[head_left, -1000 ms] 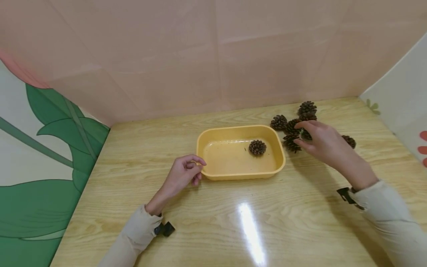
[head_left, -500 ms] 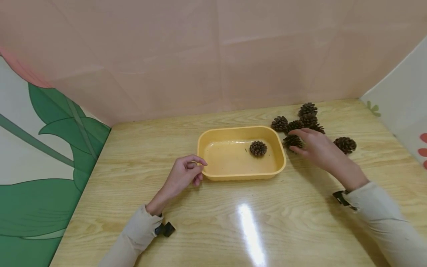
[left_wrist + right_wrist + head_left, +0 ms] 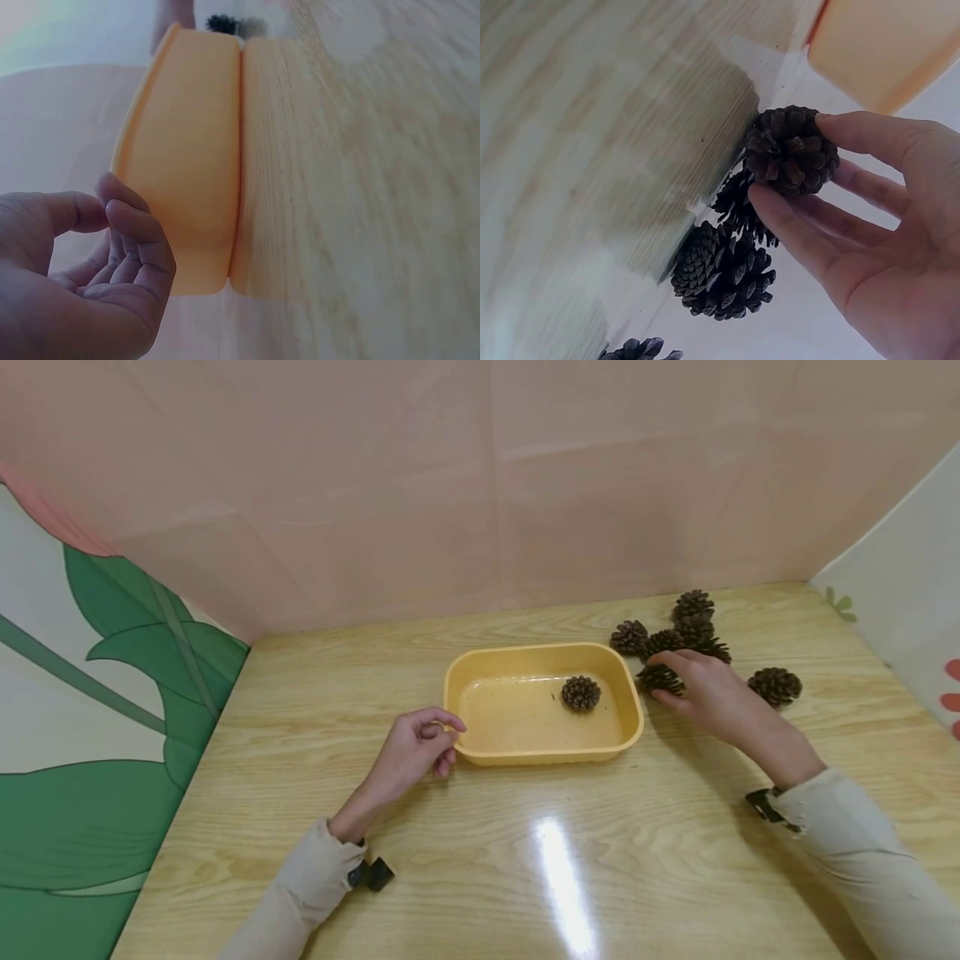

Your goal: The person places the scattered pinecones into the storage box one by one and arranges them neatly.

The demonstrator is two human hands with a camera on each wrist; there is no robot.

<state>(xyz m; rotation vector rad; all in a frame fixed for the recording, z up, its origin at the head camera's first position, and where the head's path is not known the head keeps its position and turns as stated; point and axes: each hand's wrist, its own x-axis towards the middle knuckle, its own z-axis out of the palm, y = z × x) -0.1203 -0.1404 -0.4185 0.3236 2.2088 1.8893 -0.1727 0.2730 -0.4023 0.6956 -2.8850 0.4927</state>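
Wooden table (image 3: 450, 860), one pine cone (image 3: 791, 150) between right-hand fingers (image 3: 795, 232).

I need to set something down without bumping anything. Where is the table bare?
Room: the table between the left sleeve and right sleeve, in front of the yellow tray; also left of the tray, beyond the left hand. Crowded: right of the tray, where the right hand holds a pinecone beside other pinecones.

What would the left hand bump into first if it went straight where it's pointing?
The yellow tray: the left hand seems to pinch its rim, though contact is hard to see.
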